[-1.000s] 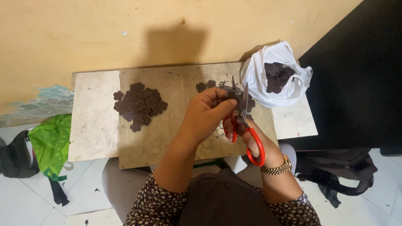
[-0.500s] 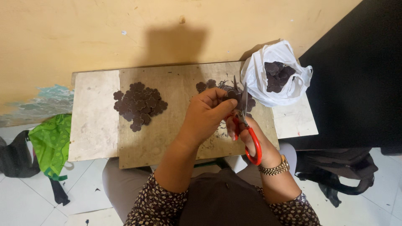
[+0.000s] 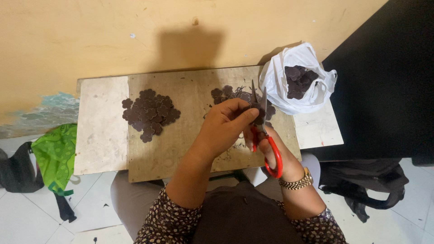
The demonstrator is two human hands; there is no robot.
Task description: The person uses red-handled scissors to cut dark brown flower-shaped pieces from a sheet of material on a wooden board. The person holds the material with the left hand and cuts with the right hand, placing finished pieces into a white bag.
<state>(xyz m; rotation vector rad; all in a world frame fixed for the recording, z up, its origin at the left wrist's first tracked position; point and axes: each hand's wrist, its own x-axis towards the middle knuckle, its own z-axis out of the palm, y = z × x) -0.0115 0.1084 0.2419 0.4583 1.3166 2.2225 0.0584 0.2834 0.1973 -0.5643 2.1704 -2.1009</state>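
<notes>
My left hand (image 3: 224, 126) pinches a small dark brown flower-shaped piece (image 3: 258, 118) over the wooden board (image 3: 190, 149). My right hand (image 3: 275, 151) grips red-handled scissors (image 3: 267, 144), their blades pointing up and away, at the piece. A pile of dark brown flower-shaped cutouts (image 3: 150, 113) lies on the board to the left. A smaller scatter of the same pieces (image 3: 230, 94) sits just beyond my hands.
A white plastic bag (image 3: 296, 81) holding more dark pieces stands at the right end of the low table (image 3: 97, 131). A yellow wall runs behind. A green bag (image 3: 56, 156) and a black bag (image 3: 16, 169) lie on the tiled floor at left; another black bag (image 3: 366, 180) at right.
The scissors' red handle loops have drawn closer together and the blades have shifted slightly at the piece. The piles and the bag have not moved.
</notes>
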